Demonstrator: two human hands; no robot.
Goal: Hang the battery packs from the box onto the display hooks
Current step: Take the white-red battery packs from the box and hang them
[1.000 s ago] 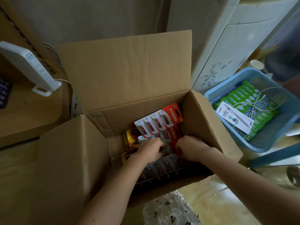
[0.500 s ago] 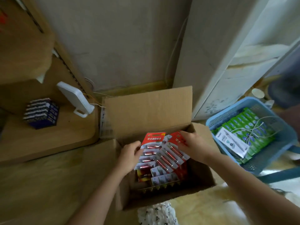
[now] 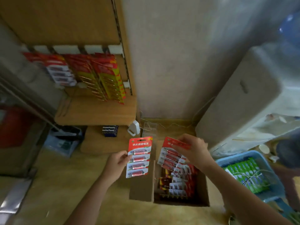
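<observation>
On my feed the biggest thing is the brown wooden display shelf unit (image 3: 97, 111) filling the upper left. A pale grey cabinet (image 3: 235, 103) leans in on the right. Below centre sits the open brown cardboard box (image 3: 141, 185), its flaps spread, on a yellowish floor. To its right is a blue plastic mesh basket (image 3: 230, 157) holding green flat packets (image 3: 246, 177) and a tangle of white cord.

On the shelf unit's upper hooks I see rows of red-and-yellow carded packs (image 3: 100, 75) hanging close together, too blurred to read. More red-and-white battery cards (image 3: 180, 181) lie stacked inside the box.

Two packs are up out of the box. The left hand (image 3: 116, 163) pinches a red-topped card of four red batteries (image 3: 139, 157) by its left edge, thumb on the front, and holds it upright over the box's left flap. The right hand (image 3: 194, 150) grips a second red battery card (image 3: 170, 156) by its top header, fingers curled over it; that card tilts left and hangs above the box opening. The two cards are near each other but not touching.

On the lower shelf stand a small dark blue battery carton (image 3: 110, 131) and a white plastic device (image 3: 134, 129) just beside it.
</observation>
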